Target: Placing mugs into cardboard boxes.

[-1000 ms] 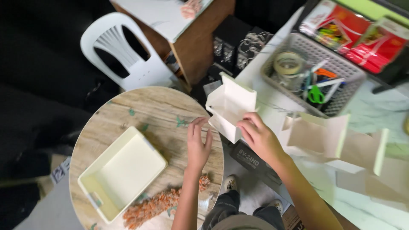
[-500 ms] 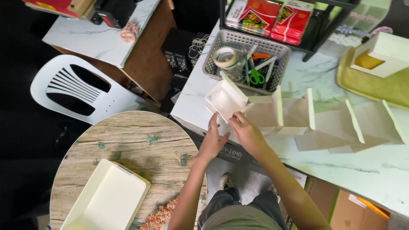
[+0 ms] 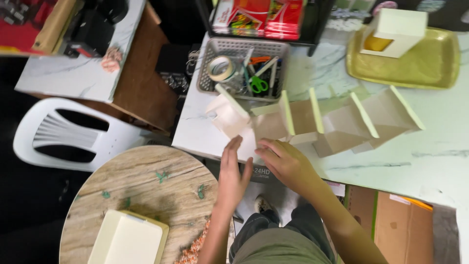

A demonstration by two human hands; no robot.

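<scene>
Both hands are now setting the small cream folded cardboard box [image 3: 229, 116] down on the white marble-patterned table [image 3: 430, 151]; moments ago they were carrying it. Left hand [image 3: 233, 172] and right hand [image 3: 286, 164] are resting open-fingered against it, beside the grey plastic basket [image 3: 242, 49].

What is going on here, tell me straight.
A person seated between two tables has both hands at a folded white box on the edge of the marble table. The left hand and the right hand touch its near side. More folded boxes lie in a row beside it, behind them a grey basket with tape and scissors, and a yellow tray.
</scene>
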